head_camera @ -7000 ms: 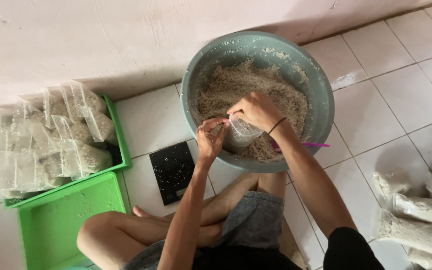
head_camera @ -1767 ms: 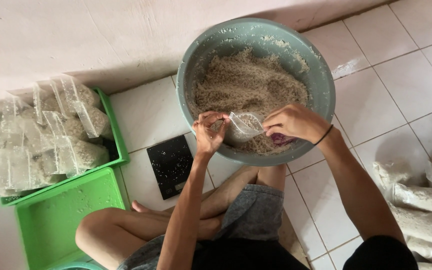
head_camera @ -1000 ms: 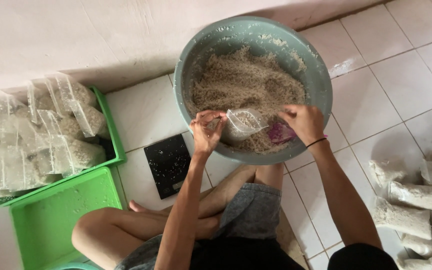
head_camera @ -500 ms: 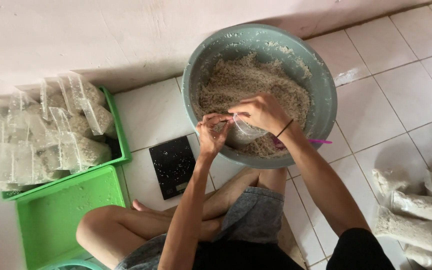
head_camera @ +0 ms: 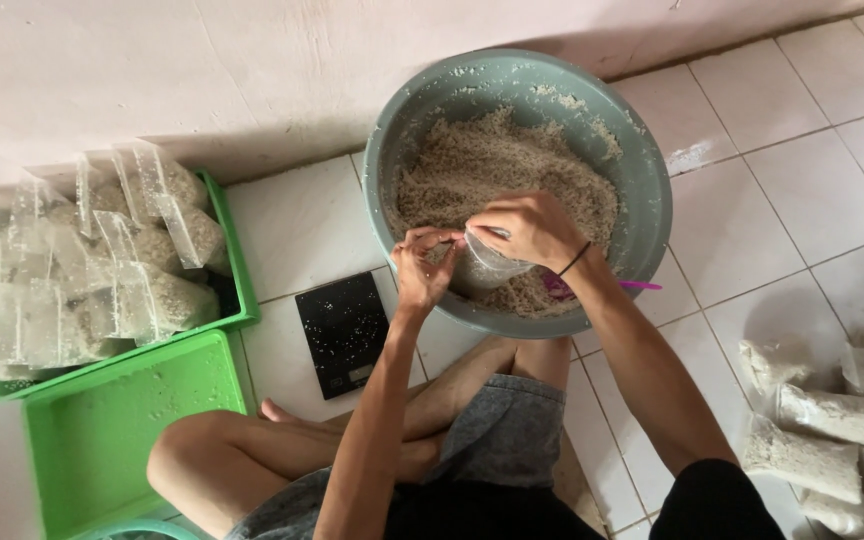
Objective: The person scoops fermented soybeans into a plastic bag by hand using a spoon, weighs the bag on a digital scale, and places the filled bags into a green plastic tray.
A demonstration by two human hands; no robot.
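A big grey-green basin (head_camera: 642,190) on the tiled floor holds a heap of pale grain (head_camera: 492,165). Over its near rim I hold a small clear plastic bag (head_camera: 484,268) partly filled with the grain. My left hand (head_camera: 422,268) pinches the bag's left edge. My right hand (head_camera: 527,228), with a dark band on the wrist, grips the bag's top from above. A pink scoop (head_camera: 592,287) lies in the basin, mostly hidden under my right wrist.
A black flat scale (head_camera: 344,332) lies on the tiles left of my knees. A green tray (head_camera: 237,290) at the left holds several filled clear bags (head_camera: 102,270); a second green tray (head_camera: 122,430) sits in front of it. More filled bags (head_camera: 822,430) lie at the right.
My right hand came back from the right side of the basin, where it held the scoop, to the top of the bag. My left hand kept its hold on the bag.
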